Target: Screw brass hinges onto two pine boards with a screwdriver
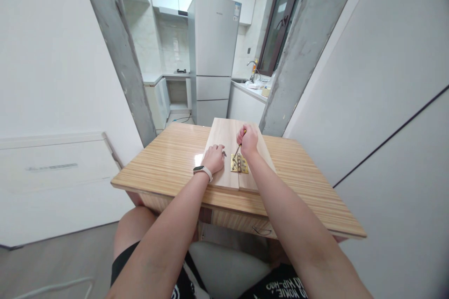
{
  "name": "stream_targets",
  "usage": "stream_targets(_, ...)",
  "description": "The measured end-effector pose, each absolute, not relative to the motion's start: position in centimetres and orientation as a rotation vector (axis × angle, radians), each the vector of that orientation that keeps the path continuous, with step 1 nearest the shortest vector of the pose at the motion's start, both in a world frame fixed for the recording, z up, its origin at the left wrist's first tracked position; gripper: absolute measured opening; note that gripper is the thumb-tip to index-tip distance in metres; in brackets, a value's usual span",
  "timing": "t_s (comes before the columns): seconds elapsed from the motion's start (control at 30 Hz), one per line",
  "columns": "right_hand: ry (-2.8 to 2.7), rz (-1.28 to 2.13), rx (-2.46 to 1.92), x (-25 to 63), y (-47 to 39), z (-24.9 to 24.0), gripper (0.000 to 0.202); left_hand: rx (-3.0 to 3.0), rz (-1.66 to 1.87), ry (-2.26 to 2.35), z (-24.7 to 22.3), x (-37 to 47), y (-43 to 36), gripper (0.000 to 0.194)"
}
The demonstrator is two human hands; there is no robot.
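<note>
My right hand [248,140] is wrapped around a screwdriver [237,150] with a yellow and dark handle. Its shaft slants down to the left, and the tip meets the left leaf of a brass hinge [239,163]. The hinge lies unfolded across the seam between two pale wooden boards [224,178]. On the left board rests my left hand [214,158], palm down with fingers extended, a light-strapped band on its wrist. Small dark metal pieces [224,153], too small to name surely, show by its fingertips.
The boards lie on a wood-grain table [168,159] with a drawer handle [262,231] at its front. Beyond it stand a grey fridge [217,37] and a sink counter [249,91]. White panels flank the table on both sides.
</note>
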State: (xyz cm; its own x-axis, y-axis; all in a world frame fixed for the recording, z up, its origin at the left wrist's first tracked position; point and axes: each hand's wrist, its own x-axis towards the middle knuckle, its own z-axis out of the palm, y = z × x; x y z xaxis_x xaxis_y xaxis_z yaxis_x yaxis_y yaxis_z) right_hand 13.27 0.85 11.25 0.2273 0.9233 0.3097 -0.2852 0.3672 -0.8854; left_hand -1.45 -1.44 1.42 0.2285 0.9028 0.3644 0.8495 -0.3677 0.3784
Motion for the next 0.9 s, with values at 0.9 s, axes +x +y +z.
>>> stream_targets(0.9,-1.031,0.795,-0.958,12.0,1.0,11.3,0.052,2.402,0.828,1.716,1.6,-1.3,-1.7,0.036)
